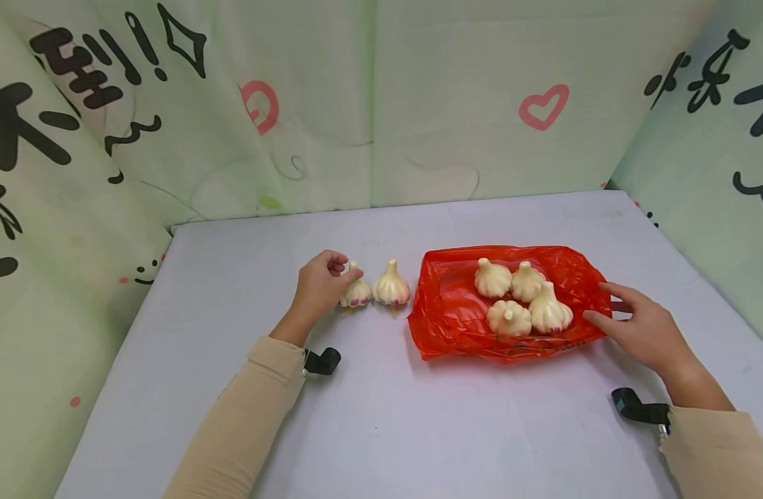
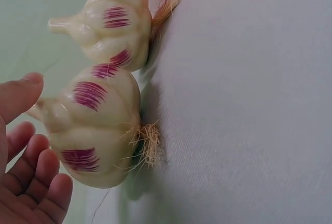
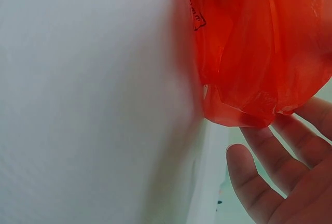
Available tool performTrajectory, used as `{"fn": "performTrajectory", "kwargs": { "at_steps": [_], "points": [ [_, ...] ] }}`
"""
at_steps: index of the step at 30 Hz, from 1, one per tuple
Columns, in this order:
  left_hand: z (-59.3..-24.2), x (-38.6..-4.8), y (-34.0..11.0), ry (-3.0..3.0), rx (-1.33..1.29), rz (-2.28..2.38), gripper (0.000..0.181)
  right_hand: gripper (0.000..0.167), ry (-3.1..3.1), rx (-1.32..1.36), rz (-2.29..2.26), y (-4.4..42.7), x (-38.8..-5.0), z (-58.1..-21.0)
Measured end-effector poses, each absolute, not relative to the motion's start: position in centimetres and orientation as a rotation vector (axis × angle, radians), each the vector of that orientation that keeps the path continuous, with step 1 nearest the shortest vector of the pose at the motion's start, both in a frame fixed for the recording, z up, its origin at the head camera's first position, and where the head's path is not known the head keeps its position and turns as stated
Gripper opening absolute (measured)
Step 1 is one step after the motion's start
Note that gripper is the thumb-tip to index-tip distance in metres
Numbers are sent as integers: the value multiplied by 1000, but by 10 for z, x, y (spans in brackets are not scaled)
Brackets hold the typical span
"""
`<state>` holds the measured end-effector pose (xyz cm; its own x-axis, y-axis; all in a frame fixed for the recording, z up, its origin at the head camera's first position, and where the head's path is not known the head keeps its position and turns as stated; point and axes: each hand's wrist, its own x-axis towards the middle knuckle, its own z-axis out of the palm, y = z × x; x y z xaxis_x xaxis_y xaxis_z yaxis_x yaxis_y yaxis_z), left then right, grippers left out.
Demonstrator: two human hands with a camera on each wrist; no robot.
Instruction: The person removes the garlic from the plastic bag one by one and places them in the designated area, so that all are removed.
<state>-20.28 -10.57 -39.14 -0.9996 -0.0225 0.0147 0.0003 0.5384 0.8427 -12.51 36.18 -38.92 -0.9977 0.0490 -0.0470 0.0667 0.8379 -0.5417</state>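
My left hand [image 1: 321,284] is beside the left of two garlic bulbs [image 1: 356,294], with its thumb close to the stem. In the left wrist view a gap shows between the thumb and the loosely bent fingers [image 2: 45,164]. The other garlic bulb [image 1: 391,285] stands upright just to the right, roots down. At the right end of an opened red plastic bag [image 1: 456,339], my right hand [image 1: 646,329] touches the edge with spread, fairly straight fingers. Several garlic bulbs [image 1: 548,310] sit inside the bag. Its side hides part of the right fingertips.
A white-covered table [image 1: 450,430] carries everything. Pale green printed curtains [image 1: 450,104] rise along its back and sides. Each wrist wears a small black camera [image 1: 321,362].
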Motion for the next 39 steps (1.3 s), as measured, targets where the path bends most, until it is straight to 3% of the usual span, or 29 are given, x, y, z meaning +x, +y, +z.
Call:
{"fn": "performTrajectory", "kwargs": {
  "at_steps": [23, 39],
  "points": [
    [-372, -200, -100, -2619, -107, -1476, 42, 72, 2989, 86, -876, 362, -124, -388],
    [-353, -187, -51, -2630, -370, -1481, 52, 71, 2981, 108, -874, 360, -124, -388]
  ]
}}
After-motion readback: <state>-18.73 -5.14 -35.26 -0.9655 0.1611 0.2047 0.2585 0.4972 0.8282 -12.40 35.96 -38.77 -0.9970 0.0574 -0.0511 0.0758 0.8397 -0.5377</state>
